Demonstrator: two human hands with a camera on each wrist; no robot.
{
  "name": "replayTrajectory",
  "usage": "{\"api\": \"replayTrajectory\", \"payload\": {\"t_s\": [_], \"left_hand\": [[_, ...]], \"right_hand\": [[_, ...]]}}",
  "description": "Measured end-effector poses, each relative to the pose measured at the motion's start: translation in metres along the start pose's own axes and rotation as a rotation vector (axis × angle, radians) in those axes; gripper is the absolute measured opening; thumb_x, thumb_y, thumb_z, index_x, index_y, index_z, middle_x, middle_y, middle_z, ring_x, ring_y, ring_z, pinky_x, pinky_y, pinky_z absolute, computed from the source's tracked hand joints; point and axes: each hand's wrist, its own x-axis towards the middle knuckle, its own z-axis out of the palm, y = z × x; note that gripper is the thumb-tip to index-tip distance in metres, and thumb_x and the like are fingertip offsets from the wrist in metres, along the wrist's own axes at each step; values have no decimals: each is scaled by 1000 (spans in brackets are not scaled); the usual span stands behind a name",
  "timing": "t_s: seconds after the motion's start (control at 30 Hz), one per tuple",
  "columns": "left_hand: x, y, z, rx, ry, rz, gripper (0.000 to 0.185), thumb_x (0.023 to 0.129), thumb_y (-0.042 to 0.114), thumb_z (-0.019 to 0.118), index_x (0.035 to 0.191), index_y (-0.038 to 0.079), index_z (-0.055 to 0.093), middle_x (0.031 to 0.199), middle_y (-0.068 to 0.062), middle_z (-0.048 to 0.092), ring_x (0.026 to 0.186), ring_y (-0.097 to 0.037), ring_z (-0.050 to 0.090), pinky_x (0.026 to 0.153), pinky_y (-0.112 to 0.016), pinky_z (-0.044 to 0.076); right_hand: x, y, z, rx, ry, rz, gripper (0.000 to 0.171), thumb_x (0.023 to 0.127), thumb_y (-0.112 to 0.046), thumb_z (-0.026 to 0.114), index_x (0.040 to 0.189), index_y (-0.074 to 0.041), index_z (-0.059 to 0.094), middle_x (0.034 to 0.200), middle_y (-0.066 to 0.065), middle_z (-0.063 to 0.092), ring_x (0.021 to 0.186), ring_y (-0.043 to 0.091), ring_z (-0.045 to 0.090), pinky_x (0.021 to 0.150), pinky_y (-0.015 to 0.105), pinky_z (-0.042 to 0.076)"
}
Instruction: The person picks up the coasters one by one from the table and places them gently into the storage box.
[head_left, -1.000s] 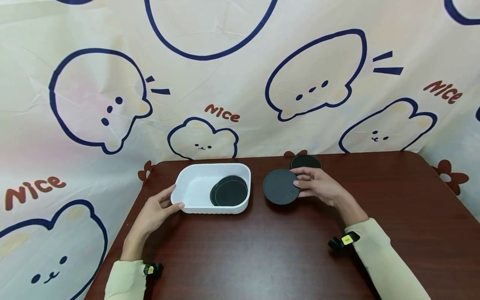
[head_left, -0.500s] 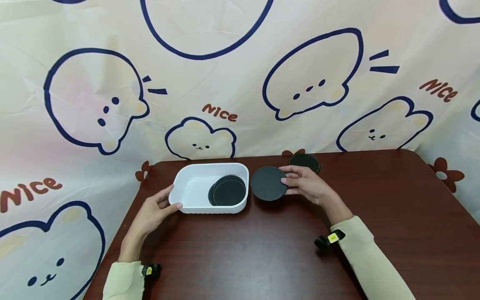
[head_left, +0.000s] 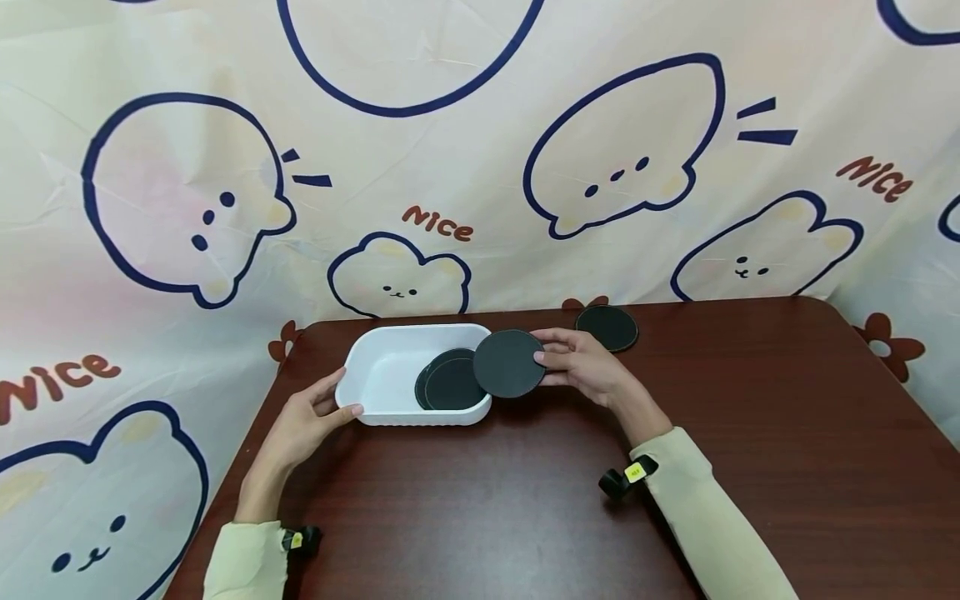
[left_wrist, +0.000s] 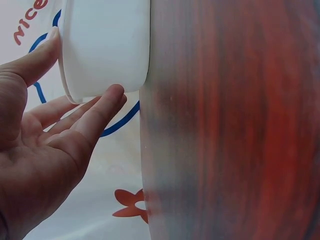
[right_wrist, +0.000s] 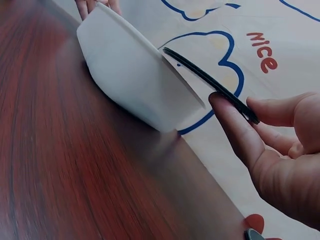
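The right hand point(head_left: 581, 365) pinches a black round coaster point(head_left: 509, 363) at its edge, holding it in the air over the right rim of the white tray point(head_left: 378, 379). The left hand point(head_left: 311, 414) touches the tray's left end with relaxed, nearly straight fingers point(left_wrist: 95, 112). Inside the tray lie stacked coasters point(head_left: 448, 385). 1 more coaster point(head_left: 607, 327) lies on the tabletop point(head_left: 525, 500), behind the right hand.

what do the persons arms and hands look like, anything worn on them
Both hands are bare: the left hand and the right hand show no gloves or rings. Each arm wears a pale cream long sleeve ending at the wrist. A small black device with a yellow tag is strapped on each wrist.
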Motion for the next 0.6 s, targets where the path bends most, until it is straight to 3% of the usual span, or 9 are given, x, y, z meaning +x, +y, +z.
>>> {"api": "replayTrajectory", "payload": {"t_s": [0.17,0.4,0.6], "left_hand": [[0,0,0,-4,1,-1,89,100,32,79,170,8,30,166,-31,42,143,-46,58,108,-52,52],[1,-2,0,-6,-2,0,89,100,34,79,170,9,30,166,-30,42,143,-44,58,109,-52,53],[1,-1,0,0,-6,0,89,100,33,79,170,8,29,167,-30,41,143,-45,58,109,-52,52]], "right_hand": [[7,-1,11,32,-2,4,55,108,-1,59,161,-1,44,132,13,70,105,11,77,89,31,66],[18,-1,26,58,-3,13,53,107,1,59,159,-1,48,148,26,62,103,13,78,89,33,66],[26,-2,40,78,-7,11,52,107,1,59,158,-1,49,151,27,60,101,13,78,90,34,66]]}}
